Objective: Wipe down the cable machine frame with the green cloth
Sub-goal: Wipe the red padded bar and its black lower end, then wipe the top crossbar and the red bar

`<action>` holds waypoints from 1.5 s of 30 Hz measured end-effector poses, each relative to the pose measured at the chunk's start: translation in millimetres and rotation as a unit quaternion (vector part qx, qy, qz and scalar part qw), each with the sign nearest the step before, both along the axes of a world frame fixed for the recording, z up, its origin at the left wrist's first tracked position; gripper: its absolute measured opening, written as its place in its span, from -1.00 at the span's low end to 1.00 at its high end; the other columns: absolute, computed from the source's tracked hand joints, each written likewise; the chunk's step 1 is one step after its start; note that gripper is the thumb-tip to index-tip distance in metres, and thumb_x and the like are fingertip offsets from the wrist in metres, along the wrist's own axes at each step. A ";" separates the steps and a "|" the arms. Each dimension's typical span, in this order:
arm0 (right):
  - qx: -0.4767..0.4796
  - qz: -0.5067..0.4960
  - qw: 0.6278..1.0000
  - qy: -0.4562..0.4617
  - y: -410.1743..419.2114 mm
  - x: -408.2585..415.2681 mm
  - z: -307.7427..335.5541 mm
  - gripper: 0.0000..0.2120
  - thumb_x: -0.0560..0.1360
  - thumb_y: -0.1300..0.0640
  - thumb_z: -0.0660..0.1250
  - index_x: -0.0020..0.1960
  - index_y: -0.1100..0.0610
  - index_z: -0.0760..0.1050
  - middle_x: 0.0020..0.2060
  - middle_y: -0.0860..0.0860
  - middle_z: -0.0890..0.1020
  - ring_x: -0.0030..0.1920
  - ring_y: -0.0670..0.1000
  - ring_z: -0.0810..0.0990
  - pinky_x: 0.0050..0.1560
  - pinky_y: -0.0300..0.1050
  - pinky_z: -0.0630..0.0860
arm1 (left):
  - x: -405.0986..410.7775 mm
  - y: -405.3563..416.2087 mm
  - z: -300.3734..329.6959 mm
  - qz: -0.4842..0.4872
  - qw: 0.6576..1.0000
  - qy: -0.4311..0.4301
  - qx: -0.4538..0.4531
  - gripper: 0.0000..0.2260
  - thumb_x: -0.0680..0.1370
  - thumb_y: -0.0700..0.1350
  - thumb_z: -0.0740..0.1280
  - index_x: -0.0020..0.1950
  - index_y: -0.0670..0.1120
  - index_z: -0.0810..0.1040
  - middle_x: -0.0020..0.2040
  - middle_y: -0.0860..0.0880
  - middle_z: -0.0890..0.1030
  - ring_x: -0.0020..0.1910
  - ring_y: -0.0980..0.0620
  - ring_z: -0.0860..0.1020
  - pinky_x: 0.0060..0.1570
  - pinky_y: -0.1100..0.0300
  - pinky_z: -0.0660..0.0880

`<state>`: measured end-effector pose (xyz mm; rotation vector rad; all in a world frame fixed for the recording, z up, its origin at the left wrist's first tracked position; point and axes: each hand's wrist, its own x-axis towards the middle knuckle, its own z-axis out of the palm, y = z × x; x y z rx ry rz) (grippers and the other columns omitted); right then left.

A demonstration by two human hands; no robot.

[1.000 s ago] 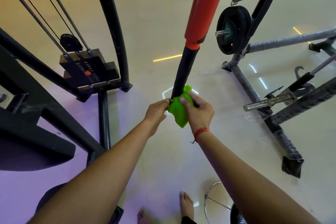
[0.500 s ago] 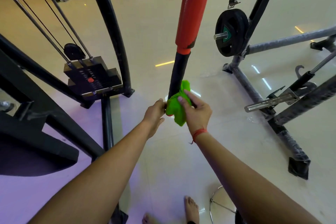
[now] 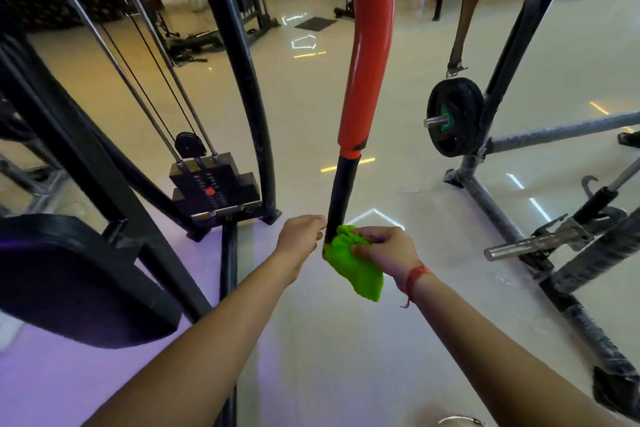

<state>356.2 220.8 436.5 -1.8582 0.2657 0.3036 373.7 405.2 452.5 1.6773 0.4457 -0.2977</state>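
Pinching the green cloth (image 3: 356,267) with my right hand (image 3: 384,253), I press it on the black pole (image 3: 341,198). My left hand (image 3: 299,239) curls beside the pole; I cannot tell if it grips.

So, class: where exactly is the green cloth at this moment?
In the head view the green cloth sits just right of centre, gripped by the right hand against the lower black part of the red-and-black post, with the left hand beside it.
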 end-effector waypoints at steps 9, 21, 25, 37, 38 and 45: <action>0.004 0.104 0.958 -0.268 14.9 25.9 215.1 -0.68 0.37 0.17 0.61 0.08 -0.08 0.71 -0.11 -0.13 0.75 -0.04 -0.19 0.70 0.13 -0.18 0.62 | -7.0 32.4 200.9 0.052 0.959 -0.244 0.137 -0.80 0.39 0.03 0.41 -0.04 0.08 0.76 -0.12 0.15 0.73 0.00 0.10 0.66 0.07 0.15 0.56; -0.019 0.066 0.800 -0.596 40.0 38.5 501.6 -0.73 0.40 0.07 0.58 0.07 -0.14 0.70 -0.09 -0.15 0.72 -0.12 -0.26 0.64 -0.10 -0.59 0.43 | -62.5 43.0 498.3 0.085 0.728 -0.553 0.396 -0.81 0.57 -0.10 0.35 0.09 0.05 0.73 -0.14 0.17 0.70 -0.18 0.27 0.63 -0.07 0.31 0.59; 0.043 0.003 0.688 -0.724 51.2 22.2 550.0 -0.72 0.42 0.19 0.56 0.07 -0.09 0.71 -0.06 -0.14 0.71 -0.04 -0.22 0.65 0.06 -0.52 0.46 | -83.3 40.0 553.9 0.091 0.666 -0.614 0.414 -0.81 0.60 -0.08 0.33 0.12 0.01 0.72 -0.03 0.09 0.73 -0.04 0.27 0.64 0.10 0.29 0.55; -0.137 -0.107 0.651 -0.739 119.8 57.5 637.5 -0.55 0.64 0.10 0.25 0.50 0.21 0.39 0.46 0.28 0.40 0.44 0.31 0.36 0.47 0.13 0.29 | -85.6 47.5 643.4 0.145 0.482 -0.585 0.636 -0.66 0.61 -0.02 0.20 0.27 -0.07 0.63 0.28 -0.01 0.63 0.34 0.04 0.51 0.35 0.15 0.37; -0.134 -0.098 0.650 -0.741 124.8 56.0 640.7 -0.52 0.65 0.08 0.25 0.53 0.20 0.34 0.48 0.28 0.37 0.47 0.30 0.32 0.49 0.15 0.28 | -83.0 52.6 646.4 0.147 0.475 -0.572 0.652 -0.60 0.60 0.03 0.15 0.31 -0.08 0.61 0.34 -0.02 0.60 0.39 0.05 0.47 0.41 0.15 0.33; -0.160 -0.098 0.635 -0.749 108.0 62.0 643.9 -0.52 0.65 -0.01 0.24 0.56 -0.03 0.31 0.45 0.13 0.43 0.38 0.24 0.44 0.26 0.11 0.47 | -89.5 77.0 659.4 0.143 0.409 -0.540 0.722 -0.55 0.64 0.04 0.14 0.49 -0.08 0.46 0.51 0.00 0.42 0.55 0.10 0.26 0.52 0.23 0.07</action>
